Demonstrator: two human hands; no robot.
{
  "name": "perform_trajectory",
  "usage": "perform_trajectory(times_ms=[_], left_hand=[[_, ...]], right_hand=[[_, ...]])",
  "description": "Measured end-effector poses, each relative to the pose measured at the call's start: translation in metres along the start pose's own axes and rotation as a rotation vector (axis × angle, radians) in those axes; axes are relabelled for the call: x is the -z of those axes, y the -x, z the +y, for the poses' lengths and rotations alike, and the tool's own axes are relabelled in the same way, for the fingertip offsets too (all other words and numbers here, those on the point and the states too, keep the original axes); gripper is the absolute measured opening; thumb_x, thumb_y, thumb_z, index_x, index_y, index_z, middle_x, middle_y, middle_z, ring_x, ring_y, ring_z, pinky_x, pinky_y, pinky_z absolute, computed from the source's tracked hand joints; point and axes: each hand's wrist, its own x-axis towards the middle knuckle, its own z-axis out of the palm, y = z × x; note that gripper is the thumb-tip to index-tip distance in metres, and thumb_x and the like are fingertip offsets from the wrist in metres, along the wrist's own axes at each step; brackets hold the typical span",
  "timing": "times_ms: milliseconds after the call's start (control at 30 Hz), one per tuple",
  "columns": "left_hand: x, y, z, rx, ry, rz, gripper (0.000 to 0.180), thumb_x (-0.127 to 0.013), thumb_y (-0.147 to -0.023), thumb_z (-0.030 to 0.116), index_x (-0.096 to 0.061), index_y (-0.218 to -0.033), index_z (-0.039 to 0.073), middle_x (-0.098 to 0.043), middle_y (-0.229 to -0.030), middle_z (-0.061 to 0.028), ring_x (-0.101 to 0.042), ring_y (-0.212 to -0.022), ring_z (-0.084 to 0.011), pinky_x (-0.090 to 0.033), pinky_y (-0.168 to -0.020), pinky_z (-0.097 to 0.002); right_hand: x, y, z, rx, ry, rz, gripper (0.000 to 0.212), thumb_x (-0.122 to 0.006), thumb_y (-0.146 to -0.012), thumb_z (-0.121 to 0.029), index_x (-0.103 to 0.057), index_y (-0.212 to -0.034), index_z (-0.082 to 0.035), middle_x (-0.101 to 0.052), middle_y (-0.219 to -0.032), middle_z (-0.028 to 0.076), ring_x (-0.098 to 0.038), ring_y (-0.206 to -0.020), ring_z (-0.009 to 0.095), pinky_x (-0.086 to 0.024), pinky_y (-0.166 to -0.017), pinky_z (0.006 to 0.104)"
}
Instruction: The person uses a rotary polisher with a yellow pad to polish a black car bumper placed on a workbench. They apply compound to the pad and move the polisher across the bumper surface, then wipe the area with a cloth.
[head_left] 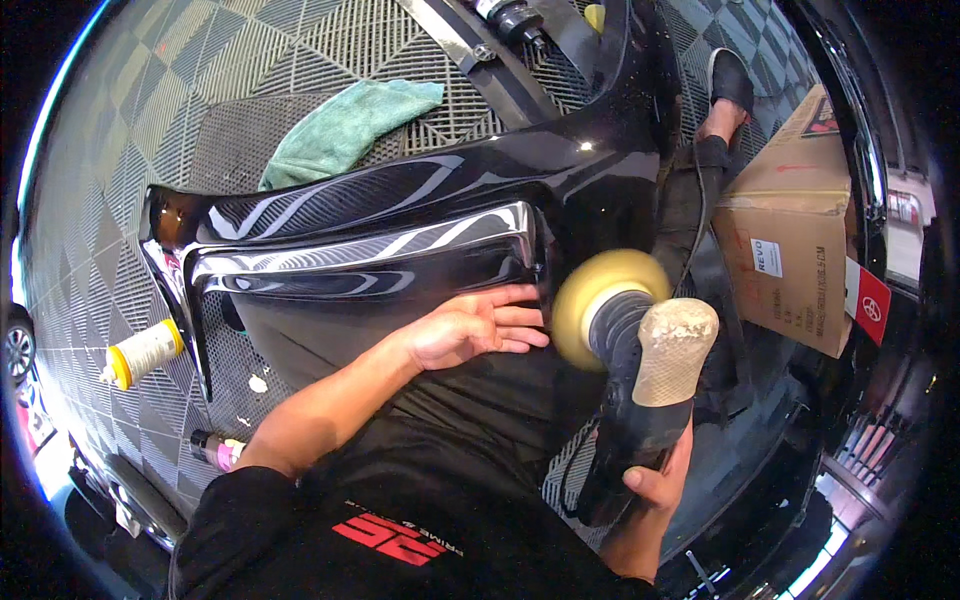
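Two hands | left hand (470, 328) fingers flat on black panel (400, 215) | right hand (655, 480) fingers gripping polisher (625, 345)

Single head-worn fisheye view, looking steeply down, close over lap and black car panel (400, 215); rim bent.

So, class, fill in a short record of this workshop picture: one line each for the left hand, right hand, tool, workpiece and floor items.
left hand: flat on glossy black car body panel
right hand: gripping black handheld polisher
tool: its round yellow foam pad meets the panel's edge
floor items: green microfibre cloth, yellow-capped white bottle, brown cardboard box
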Motion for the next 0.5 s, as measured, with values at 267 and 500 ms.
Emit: perform_trajectory(times_ms=[267, 500], left_hand=[[-0.071, 0.039, 0.004, -0.005, -0.527, 0.294, 0.055, -0.057, -0.101, 0.018, -0.041, -0.147, -0.005, -0.056, -0.140, -0.0210, -0.053, -0.131, -0.0236, -0.040, -0.113, -0.0374], [-0.118, 0.065, 0.020, 0.044, -0.523, 0.234, 0.089, -0.083, -0.085, 0.030, -0.032, -0.148, -0.007, -0.056, -0.137, -0.0206, -0.059, -0.124, -0.0248, -0.050, -0.105, -0.0403]], right_hand=[[-0.058, 0.011, -0.009, 0.046, 0.123, 0.038, 0.125, -0.094, -0.064, -0.014, -0.014, -0.158, 0.007, -0.045, -0.148, 0.025, -0.049, -0.133, 0.035, -0.039, -0.112, 0.0474], [-0.082, 0.015, 0.017, 0.341, 0.827, -0.073, 0.107, -0.096, -0.066, -0.021, -0.034, -0.149, 0.005, -0.062, -0.126, 0.029, -0.068, -0.108, 0.035, -0.056, -0.090, 0.0425]])
